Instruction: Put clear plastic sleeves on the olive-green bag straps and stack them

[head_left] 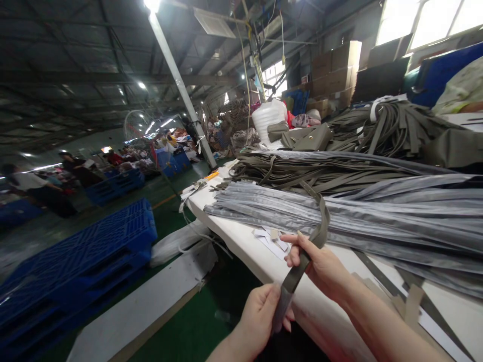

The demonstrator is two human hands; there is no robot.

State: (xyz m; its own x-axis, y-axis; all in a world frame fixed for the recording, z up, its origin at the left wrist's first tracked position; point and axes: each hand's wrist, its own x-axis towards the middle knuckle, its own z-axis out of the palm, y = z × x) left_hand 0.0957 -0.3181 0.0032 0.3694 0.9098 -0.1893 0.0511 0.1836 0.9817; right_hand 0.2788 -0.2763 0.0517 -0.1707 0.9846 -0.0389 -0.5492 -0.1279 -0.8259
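A long olive-green strap (320,221) loops up from the table and runs down between both my hands. My right hand (320,264) is closed on the strap near the table's front edge, fingers pinched around it. My left hand (260,314) grips the strap's lower end in front of the table, thumb pressed over it. A pile of grey strips (377,216) lies just behind my right hand, and a heap of olive straps (302,173) sits farther back.
The white table (241,241) runs from the near right to the far left. Blue plastic pallets (86,261) lie on the green floor at left. Cardboard boxes (335,70), a fan (234,120) and olive bags (313,137) stand behind. People work in the far left background.
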